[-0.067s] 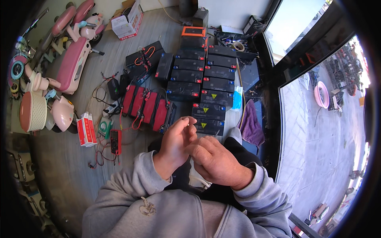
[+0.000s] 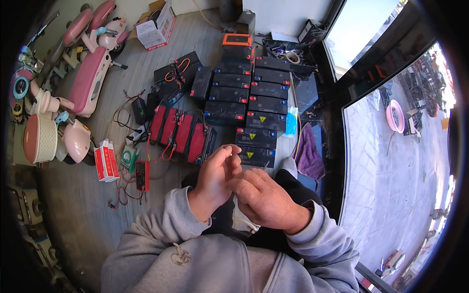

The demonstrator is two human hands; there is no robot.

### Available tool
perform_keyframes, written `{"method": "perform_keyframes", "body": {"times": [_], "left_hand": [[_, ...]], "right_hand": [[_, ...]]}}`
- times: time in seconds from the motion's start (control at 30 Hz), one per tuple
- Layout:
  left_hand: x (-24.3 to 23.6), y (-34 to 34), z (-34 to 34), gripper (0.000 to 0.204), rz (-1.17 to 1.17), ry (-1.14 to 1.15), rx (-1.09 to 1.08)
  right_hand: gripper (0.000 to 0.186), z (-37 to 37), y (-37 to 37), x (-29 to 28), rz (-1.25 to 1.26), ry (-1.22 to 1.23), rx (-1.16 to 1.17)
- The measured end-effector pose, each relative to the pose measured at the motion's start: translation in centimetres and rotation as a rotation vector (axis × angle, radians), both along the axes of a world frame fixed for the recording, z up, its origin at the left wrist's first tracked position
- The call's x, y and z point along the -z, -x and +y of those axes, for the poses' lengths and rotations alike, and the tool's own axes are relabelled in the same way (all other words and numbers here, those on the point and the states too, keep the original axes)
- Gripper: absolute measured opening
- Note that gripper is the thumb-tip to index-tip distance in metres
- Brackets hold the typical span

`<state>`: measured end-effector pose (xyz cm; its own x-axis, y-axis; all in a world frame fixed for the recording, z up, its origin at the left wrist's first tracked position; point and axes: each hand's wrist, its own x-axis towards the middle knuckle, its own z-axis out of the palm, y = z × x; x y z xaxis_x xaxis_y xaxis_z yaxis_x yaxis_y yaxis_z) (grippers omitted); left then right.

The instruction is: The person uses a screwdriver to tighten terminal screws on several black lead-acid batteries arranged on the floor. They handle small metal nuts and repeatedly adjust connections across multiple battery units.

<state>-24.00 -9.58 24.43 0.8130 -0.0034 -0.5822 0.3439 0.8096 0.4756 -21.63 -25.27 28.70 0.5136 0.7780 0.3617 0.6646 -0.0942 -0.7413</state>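
Note:
My left hand (image 2: 215, 176) is raised in front of me with its fingers curled in. A tiny pale speck shows at its thumb and fingertips, too small to name. Right beside it, my right hand (image 2: 266, 198) is closed in a fist, its thumb side against the left palm. A thin greyish tip (image 2: 266, 165) shows just past the right knuckles; whether it belongs to something in that hand I cannot tell. Beyond both hands stand rows of black batteries (image 2: 229, 94) with red and blue terminals, the nearest bearing yellow warning triangles.
Left of the batteries lie red battery packs (image 2: 183, 132) with wires, a red multimeter (image 2: 142, 175) and a red-and-white box (image 2: 106, 161). Pink scooters (image 2: 90, 83) line the left side. At right are a purple cloth (image 2: 311, 154), tape roll (image 2: 292, 57) and dark door frame (image 2: 337, 122).

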Motion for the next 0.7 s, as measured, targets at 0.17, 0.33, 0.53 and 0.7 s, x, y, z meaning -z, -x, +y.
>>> {"method": "perform_keyframes", "body": {"times": [0.17,0.33,0.53,0.7], "left_hand": [[0.24,0.04,0.01,0.019,-0.010,0.014,0.000],[0.31,0.06,0.06,0.019,-0.019,0.025,0.009],[0.21,0.04,-0.01,0.019,-0.021,0.036,0.012],[0.36,0.08,0.00,0.020,-0.025,0.024,0.009]], "right_hand": [[0.030,-0.01,-0.02,0.08,-0.011,0.004,0.006],[0.036,-0.19,-0.05,0.08,0.019,0.005,-0.016],[0.033,-0.14,-0.06,0.13,0.019,0.002,-0.013],[0.033,-0.10,-0.08,0.22,0.026,0.006,-0.016]]}}
